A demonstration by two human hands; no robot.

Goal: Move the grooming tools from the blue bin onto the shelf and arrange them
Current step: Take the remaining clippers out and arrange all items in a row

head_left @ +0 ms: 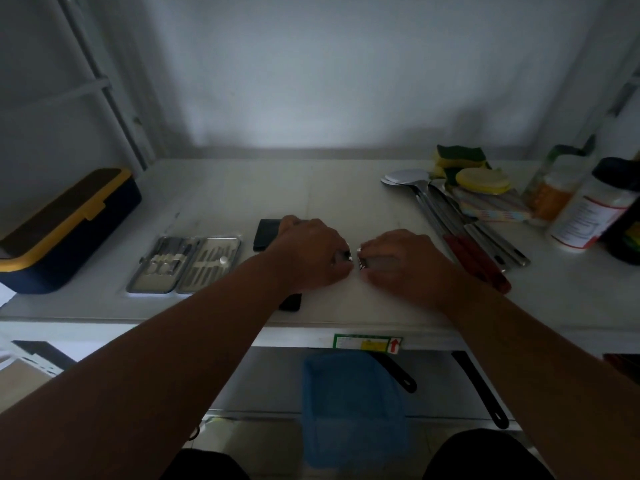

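Both hands are down on the white shelf, w/ small shiny metal pieces peeking out between them. They look like nail clippers, but they're too covered to be sure. Left hand is curled over one piece, grip narrow and closed on it. Right hand is cupped over the other, grip likewise pinched shut around it. Probably the arranging step: setting the two small tools side by side.

To do it well: keep both pieces flat on the shelf, line them parallel w/ the open manicure kit to the left, leave a small gap so they don't overlap. Let go one at a time, lifting the fingers straight up so nothing skids. A black case sits partly under the left hand and a dark item shows under the left forearm near the front edge; don't knock that one off when pulling back.

Blue bin sits below, under the shelf edge; its contents are too dim to read, so can't tell if tools remain inside.

Surface is smooth, white and fairly crowded. Navy-and-yellow box at far left; spatulas, sponges and bottles at right. Free space is mostly mid-shelf and toward the back wall. Room is dim, w/ a pale wall behind and a light patch in its middle.
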